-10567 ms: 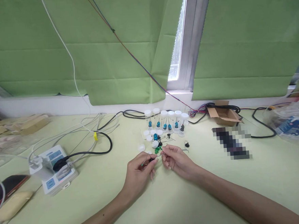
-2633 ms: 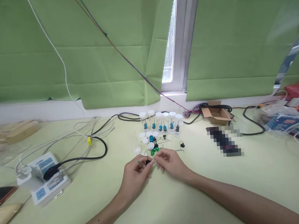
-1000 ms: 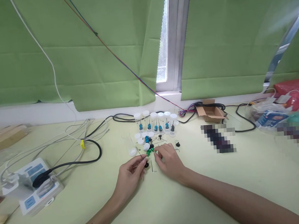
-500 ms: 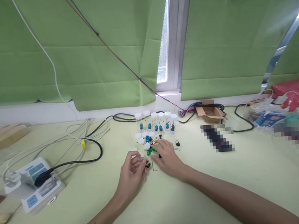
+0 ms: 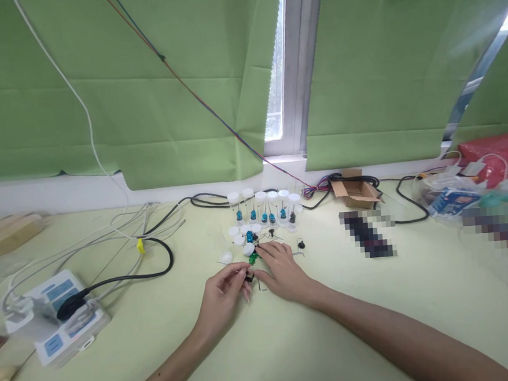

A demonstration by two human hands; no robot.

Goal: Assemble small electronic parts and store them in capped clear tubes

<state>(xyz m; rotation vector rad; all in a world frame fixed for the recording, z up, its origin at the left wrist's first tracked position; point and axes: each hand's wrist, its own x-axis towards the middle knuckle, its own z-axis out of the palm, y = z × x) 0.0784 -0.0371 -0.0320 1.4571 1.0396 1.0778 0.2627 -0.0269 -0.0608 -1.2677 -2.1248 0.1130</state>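
Observation:
Between the thumb and fingers of my left hand [image 5: 221, 291] is a small black part [image 5: 249, 277], too small to name more exactly. My right hand [image 5: 283, 272] lies low over the pile of small parts, its fingers stretched forward and its thumb apart, near the black part. Green pieces [image 5: 253, 259] show beside its fingers, partly covered. Around the hands are a white round cap [image 5: 249, 249], blue pieces [image 5: 251, 236] and an L-shaped hex key [image 5: 261, 286]. Behind them several clear capped tubes [image 5: 261, 210] stand in a row with blue or black parts inside.
A power strip [image 5: 71, 313] with plugs and cables lies at the left. An open cardboard box [image 5: 355, 194] stands at the back right, near a blurred dark object [image 5: 367, 235]. A black knob-like piece [image 5: 301, 244] lies right of my right hand.
My right hand has settled lower over the green pieces, covering more of them. My left fingertips have shifted slightly up and left with the black part. A white cap beside them shows more fully.

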